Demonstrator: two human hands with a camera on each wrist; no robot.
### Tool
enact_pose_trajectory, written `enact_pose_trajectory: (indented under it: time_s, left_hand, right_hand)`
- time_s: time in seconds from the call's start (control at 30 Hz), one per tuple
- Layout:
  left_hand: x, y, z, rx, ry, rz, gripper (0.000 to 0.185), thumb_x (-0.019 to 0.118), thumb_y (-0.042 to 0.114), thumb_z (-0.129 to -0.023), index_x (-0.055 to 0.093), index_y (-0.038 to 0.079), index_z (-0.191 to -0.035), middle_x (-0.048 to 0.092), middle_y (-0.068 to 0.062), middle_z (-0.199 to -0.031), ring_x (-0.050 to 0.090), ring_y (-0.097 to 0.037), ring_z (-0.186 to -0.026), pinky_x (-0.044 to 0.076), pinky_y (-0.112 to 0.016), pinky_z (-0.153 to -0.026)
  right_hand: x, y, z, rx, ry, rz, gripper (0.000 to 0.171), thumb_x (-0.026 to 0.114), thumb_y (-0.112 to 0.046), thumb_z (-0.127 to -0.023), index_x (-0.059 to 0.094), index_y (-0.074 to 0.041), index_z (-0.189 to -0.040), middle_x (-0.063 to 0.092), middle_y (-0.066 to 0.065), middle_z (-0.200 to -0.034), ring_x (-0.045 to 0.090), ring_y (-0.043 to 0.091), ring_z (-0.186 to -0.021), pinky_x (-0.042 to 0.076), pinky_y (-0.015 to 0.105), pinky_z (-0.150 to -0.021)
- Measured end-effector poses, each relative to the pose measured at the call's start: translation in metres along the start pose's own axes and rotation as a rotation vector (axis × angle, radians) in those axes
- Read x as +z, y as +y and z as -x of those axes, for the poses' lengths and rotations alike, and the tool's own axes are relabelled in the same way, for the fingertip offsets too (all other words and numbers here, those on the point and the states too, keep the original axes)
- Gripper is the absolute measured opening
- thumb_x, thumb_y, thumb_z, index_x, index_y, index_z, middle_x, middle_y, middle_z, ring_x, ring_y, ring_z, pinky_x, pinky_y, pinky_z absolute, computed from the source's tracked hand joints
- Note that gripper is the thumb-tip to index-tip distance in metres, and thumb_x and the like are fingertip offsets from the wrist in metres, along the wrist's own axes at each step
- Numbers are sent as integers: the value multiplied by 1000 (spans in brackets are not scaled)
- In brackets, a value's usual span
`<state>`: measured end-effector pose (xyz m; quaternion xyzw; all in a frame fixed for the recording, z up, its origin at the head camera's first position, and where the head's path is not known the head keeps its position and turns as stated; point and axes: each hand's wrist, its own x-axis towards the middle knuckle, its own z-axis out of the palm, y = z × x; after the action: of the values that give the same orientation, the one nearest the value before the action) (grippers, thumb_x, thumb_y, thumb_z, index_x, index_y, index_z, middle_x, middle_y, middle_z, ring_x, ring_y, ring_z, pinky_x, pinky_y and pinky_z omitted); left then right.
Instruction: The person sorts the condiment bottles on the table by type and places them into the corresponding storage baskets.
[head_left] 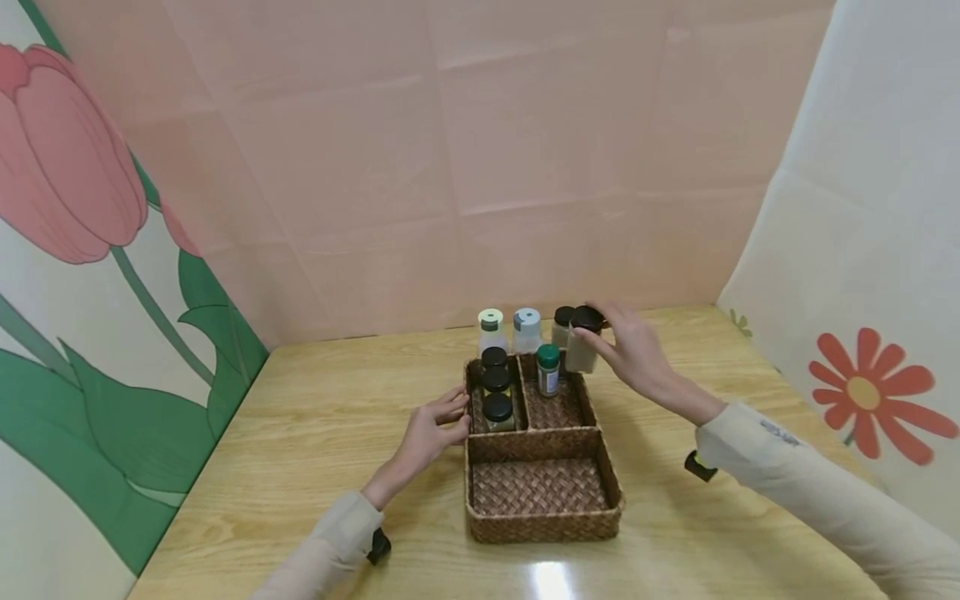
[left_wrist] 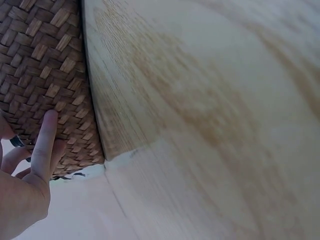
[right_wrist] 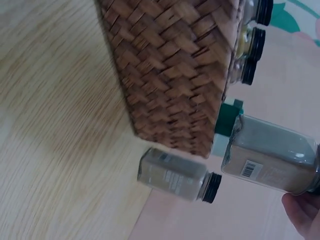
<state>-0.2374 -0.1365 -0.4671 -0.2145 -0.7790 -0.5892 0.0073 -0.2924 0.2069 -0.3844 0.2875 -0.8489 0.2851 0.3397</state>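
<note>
Woven brown wicker makes up the basket (head_left: 543,487) on the wooden table (head_left: 300,433); in the head view the right hand (head_left: 633,354) grips a black-capped spice jar (head_left: 582,342) by its lid, lifted over the basket's far right corner, while the left hand (head_left: 435,429) rests with straight fingers against the basket's left wall. Three black-lidded jars (head_left: 496,387) fill the far left compartment and a green-capped bottle (head_left: 548,369) stands in the far right one. From the left wrist, fingers (left_wrist: 42,145) lie flat on the weave. From the right wrist, the held jar (right_wrist: 272,160) hangs just beside the green cap (right_wrist: 227,117); lowered carelessly, it could knock that bottle over or catch the rim.
</note>
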Motion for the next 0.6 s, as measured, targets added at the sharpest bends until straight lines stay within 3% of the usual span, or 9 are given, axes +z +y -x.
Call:
enact_pose_trajectory:
  time_s: [0.6]
  left_hand:
    - [-1,-2,-1,26,7,-11,41,62,-3,-92,54,-15,-131,45,-24,-146,63,-44,-108,60,-28,-71]
  right_hand:
    - [6,-25,2,-17,-83,-23,52,76,-13,-87,57,6,-132,64,26,-116,65,38,-95,56,50,-67]
